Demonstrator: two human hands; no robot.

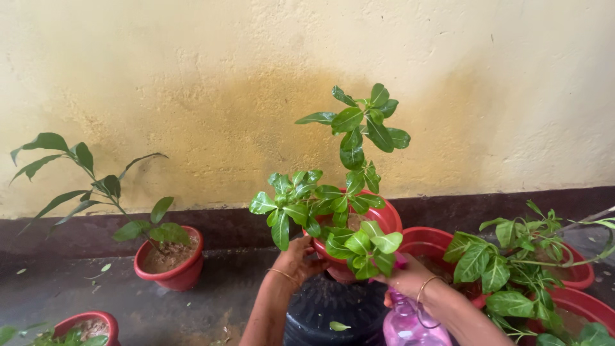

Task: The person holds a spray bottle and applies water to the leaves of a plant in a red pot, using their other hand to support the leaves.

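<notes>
A red pot [384, 218] with a leafy green plant [333, 198] stands on a black tyre-like stand [320, 314] in the middle. My left hand [296, 257] is cupped against the left side of that pot, under the leaves, with a thin bangle on its wrist. My right hand [405, 277] is at the pot's right side, partly hidden by leaves, and grips the top of a pink translucent plastic bottle [405, 323] that hangs below it.
A red pot with a tall leafy plant [170, 263] stands on the dark floor at left. Another red pot [90, 325] sits at the bottom left. Several red pots with green plants [512, 269] crowd the right. A stained yellow wall [192, 96] is behind.
</notes>
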